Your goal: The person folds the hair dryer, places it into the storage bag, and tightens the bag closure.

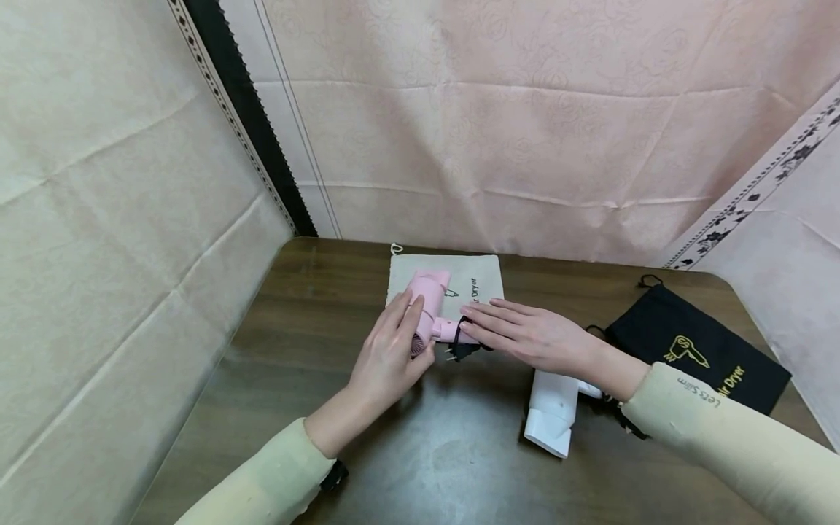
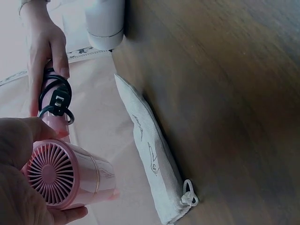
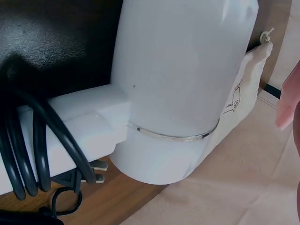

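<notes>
A pink hair dryer (image 1: 429, 292) is held above the tabletop, over the near part of a pale drawstring bag (image 1: 485, 270) printed with a dryer picture. My left hand (image 1: 390, 350) grips its barrel around the rear grille (image 2: 49, 173). At the handle (image 2: 57, 123), my right hand (image 1: 531, 335) holds the end, fingers nearly straight above and thumb below in the left wrist view. A black cord (image 2: 68, 89) with its plug (image 1: 461, 351) is bundled around that handle. Most of the right hand is out of the right wrist view.
A white hair dryer (image 1: 551, 412) lies on the brown table (image 1: 420, 474) below my right forearm, its black cord (image 3: 58, 133) looped round the handle. At the right lies a black drawstring bag (image 1: 702, 350) with gold print. Patterned cloth (image 1: 525, 146) hangs behind the table.
</notes>
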`<state>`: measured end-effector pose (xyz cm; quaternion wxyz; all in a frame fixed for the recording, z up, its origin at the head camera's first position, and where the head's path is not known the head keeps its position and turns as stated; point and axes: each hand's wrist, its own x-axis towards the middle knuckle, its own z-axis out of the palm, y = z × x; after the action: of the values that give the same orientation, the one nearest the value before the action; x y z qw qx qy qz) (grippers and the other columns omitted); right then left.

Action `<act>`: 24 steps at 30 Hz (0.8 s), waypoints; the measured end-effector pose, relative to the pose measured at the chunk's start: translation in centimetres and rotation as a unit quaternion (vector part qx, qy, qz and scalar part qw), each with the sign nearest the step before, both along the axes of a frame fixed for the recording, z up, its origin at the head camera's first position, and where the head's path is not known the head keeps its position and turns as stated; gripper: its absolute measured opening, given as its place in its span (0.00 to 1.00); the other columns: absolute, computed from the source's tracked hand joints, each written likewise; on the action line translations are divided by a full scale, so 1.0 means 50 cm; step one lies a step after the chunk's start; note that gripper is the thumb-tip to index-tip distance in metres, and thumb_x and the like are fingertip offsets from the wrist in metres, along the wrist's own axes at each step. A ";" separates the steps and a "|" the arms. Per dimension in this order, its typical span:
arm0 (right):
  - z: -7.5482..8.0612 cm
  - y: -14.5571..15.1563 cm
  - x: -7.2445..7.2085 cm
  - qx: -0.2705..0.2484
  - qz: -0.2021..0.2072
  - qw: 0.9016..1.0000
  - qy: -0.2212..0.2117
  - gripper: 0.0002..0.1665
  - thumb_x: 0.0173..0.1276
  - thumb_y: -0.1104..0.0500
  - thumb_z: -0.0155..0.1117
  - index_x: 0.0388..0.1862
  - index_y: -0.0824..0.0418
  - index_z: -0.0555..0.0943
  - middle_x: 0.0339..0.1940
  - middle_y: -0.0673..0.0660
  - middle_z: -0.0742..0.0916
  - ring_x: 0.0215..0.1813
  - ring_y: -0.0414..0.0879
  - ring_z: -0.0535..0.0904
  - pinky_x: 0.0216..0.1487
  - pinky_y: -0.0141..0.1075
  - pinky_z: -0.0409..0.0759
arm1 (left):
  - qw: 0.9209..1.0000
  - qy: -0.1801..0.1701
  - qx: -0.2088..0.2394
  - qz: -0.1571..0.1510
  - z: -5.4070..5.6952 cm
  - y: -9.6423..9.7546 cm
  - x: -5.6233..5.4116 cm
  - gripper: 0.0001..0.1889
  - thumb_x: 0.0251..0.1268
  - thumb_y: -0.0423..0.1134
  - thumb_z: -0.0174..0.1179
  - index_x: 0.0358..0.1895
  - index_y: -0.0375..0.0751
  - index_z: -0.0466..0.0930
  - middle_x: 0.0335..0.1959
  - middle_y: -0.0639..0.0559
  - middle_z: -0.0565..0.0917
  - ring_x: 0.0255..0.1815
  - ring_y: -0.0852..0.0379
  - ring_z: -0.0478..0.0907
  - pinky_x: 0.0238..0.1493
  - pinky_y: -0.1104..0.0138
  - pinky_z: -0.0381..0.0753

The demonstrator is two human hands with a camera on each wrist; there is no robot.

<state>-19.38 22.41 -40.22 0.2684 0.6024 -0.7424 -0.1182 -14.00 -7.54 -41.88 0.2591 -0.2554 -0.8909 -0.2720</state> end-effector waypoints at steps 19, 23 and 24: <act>0.029 -0.005 0.018 -0.011 -0.026 0.999 -0.022 0.33 0.87 0.71 0.25 0.82 0.65 0.67 0.83 0.64 0.71 0.81 0.56 0.71 0.76 0.47 0.74 | 1.000 0.001 -0.015 0.025 0.000 0.004 -0.012 0.40 0.62 0.43 0.77 0.74 0.28 0.73 0.74 0.29 0.74 0.73 0.33 0.76 0.67 0.47 0.81; 0.031 -0.006 0.020 -0.018 -0.025 0.999 -0.016 0.34 0.88 0.71 0.21 0.81 0.66 0.68 0.81 0.65 0.73 0.80 0.56 0.72 0.75 0.49 0.75 | 1.000 0.013 -0.016 0.021 -0.002 0.005 -0.014 0.39 0.62 0.41 0.77 0.73 0.27 0.73 0.74 0.29 0.74 0.73 0.33 0.76 0.68 0.47 0.80; 0.030 -0.007 0.019 -0.020 -0.025 0.999 -0.013 0.34 0.88 0.71 0.22 0.81 0.66 0.68 0.81 0.65 0.73 0.79 0.57 0.72 0.75 0.49 0.75 | 0.999 0.019 -0.015 0.022 -0.002 0.005 -0.015 0.38 0.62 0.41 0.77 0.73 0.27 0.73 0.73 0.29 0.75 0.72 0.33 0.76 0.68 0.47 0.80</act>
<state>-18.42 22.05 -38.71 0.2679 0.5799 -0.7626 -0.1022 -14.73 -7.32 -42.00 0.2778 -0.2443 -0.8954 -0.2480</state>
